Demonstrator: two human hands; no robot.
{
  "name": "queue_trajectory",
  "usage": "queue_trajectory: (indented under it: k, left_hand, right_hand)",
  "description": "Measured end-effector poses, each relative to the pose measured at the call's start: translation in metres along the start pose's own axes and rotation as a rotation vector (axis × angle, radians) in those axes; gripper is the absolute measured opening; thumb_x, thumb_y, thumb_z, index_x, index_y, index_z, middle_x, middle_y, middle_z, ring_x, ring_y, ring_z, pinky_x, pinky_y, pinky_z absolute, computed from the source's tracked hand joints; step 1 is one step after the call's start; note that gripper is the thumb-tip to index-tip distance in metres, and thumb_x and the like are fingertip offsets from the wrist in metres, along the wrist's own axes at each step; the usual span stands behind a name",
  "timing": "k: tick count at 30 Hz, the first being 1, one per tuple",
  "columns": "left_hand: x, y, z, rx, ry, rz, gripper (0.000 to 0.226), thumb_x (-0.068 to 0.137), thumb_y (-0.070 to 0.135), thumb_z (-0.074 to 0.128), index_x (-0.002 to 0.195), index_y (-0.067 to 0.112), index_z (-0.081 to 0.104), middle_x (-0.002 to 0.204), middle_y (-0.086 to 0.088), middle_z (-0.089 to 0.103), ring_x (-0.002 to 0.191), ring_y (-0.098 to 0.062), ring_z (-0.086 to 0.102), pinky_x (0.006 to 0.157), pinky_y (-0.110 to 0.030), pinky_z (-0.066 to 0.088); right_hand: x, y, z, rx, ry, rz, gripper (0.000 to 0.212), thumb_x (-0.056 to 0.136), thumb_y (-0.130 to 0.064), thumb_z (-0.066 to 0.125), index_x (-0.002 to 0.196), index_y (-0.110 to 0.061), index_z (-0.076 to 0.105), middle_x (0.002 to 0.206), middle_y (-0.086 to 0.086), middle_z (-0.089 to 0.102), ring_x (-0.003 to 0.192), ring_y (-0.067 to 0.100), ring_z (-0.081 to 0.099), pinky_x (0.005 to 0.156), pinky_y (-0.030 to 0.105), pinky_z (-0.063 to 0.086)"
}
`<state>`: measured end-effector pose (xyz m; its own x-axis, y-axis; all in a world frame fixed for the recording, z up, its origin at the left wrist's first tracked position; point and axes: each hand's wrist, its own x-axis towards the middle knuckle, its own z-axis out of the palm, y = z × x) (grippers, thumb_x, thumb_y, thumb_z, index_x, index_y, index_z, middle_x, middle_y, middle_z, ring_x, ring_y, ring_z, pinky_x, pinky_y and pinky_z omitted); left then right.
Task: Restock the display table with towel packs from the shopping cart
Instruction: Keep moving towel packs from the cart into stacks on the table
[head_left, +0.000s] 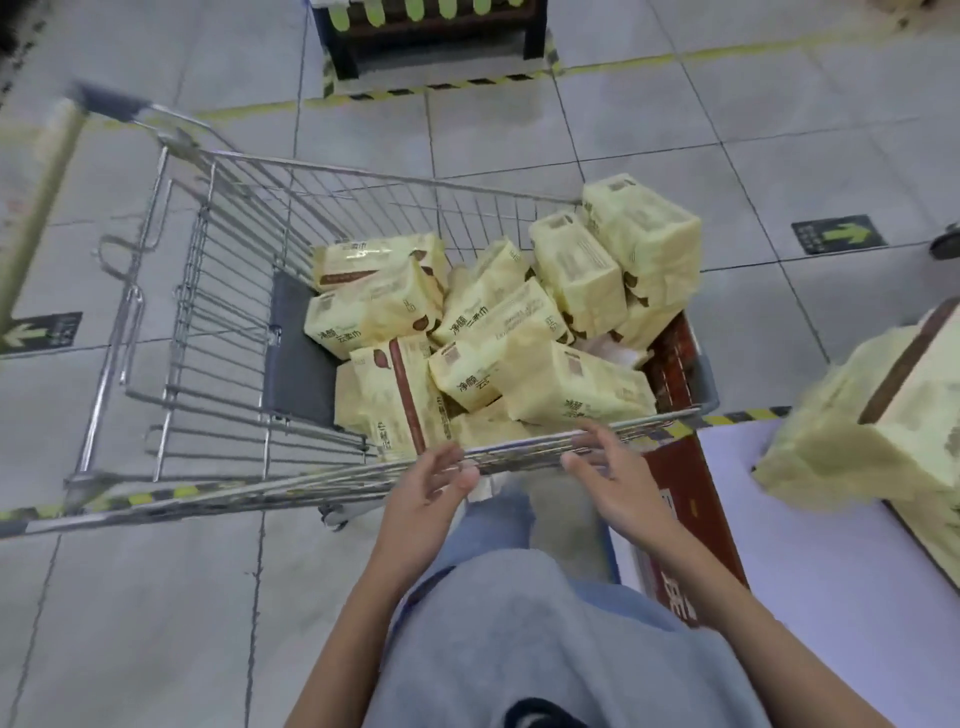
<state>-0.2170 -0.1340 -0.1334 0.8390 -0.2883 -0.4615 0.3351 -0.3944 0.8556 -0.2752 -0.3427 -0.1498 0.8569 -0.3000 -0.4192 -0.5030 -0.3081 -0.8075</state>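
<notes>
A wire shopping cart (223, 291) stands in front of me, its right half filled with several pale yellow towel packs (519, 332) lying jumbled. My left hand (431, 493) and my right hand (608, 478) hover side by side at the cart's near rim, fingers relaxed and spread, palms facing each other, holding nothing. At the right is the white display table (810, 561) with a stack of the same yellow packs (883, 441) on it, blurred.
The cart's left half shows bare wire and a grey child-seat flap (296, 358). A red sign panel (685, 519) runs along the table's edge. A dark display stand (431, 36) sits on the tiled floor beyond, ringed by yellow-black tape. Green arrow floor stickers (839, 234) lie right and left.
</notes>
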Motion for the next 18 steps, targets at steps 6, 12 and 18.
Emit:
queue_trajectory:
  k: [6,12,18]
  left_hand:
    - [0.108,0.081,0.004,-0.011,-0.095,0.013,0.043,0.091,0.032,0.059,0.133,0.02,0.052,0.126,0.005,0.059,0.106,0.0,0.056,0.074,-0.006,0.044]
    - [0.22,0.129,0.043,0.012,-0.118,-0.122,0.056,0.092,0.04,0.057,0.14,0.015,0.042,0.136,-0.004,0.051,0.121,-0.02,0.05,0.097,-0.033,0.04]
    - [0.316,0.145,0.096,-0.163,-0.092,-0.405,0.06,0.09,0.041,0.059,0.138,0.007,0.044,0.138,-0.01,0.051,0.125,-0.028,0.049,0.105,-0.041,0.04]
  right_hand:
    - [0.063,-0.056,-0.05,0.024,0.208,-0.118,0.042,0.09,-0.028,0.059,0.13,-0.03,0.046,0.111,-0.017,0.055,0.101,0.001,0.054,0.086,0.025,0.041]
    - [0.152,-0.093,-0.107,-0.183,0.428,-0.143,0.055,0.088,-0.029,0.062,0.137,-0.014,0.043,0.133,0.003,0.051,0.122,0.015,0.044,0.095,0.025,0.031]
    - [0.258,-0.101,-0.133,-0.706,0.352,0.086,0.075,0.082,-0.047,0.062,0.142,-0.013,0.031,0.143,0.012,0.037,0.128,0.033,0.036,0.099,0.042,0.034]
